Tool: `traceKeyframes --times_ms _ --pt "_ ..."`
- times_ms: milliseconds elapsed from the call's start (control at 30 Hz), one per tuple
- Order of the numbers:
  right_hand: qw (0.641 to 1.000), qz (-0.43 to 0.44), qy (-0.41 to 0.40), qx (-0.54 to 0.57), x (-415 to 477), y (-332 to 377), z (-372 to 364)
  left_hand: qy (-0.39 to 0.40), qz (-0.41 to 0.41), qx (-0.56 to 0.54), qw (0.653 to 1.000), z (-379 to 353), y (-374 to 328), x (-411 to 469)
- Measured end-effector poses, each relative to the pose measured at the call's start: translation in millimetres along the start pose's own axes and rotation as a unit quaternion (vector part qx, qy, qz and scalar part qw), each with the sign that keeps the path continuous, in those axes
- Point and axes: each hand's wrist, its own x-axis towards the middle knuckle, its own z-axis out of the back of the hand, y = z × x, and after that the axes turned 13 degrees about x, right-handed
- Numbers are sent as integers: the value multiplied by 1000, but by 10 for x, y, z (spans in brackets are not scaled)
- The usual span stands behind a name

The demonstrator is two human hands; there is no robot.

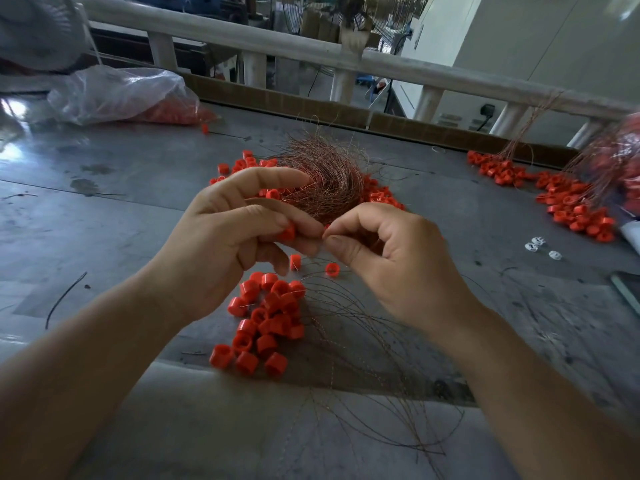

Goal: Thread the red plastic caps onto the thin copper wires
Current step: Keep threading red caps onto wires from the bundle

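Head: cap [286,233] sideways in left fingers [298,219]

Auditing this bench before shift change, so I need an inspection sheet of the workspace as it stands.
Surface: grey table, stained and scuffed.
Job's things: red caps heaped below the hands; copper wire bundle behind them; loose wires fanned toward the near edge; capped wires at right.
Clutter: plastic bag of caps far left; white pieces at right.
Hands: left hand pinches a red cap; right hand pinches beside it, seemingly a wire end.
Cables: black plug and cable beyond the white railing.
Surroundings: railing along the far edge; fan far left.
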Motion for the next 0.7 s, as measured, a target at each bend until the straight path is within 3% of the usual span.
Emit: traceKeyframes --times_ms 300,400,600,700 --pt "998 -19 27 -57 1 21 40 -75 26 81 994 31 -57 -5" --pt "997 -35 34 -64 7 -20 27 -148 28 110 983 63 -20 41" --pt "981 -70 130 -126 -13 -74 -30 -271 59 205 939 250 113 160" --pt "977 -75 141 -139 -20 -69 -20 -277 63 347 894 292 198 203"
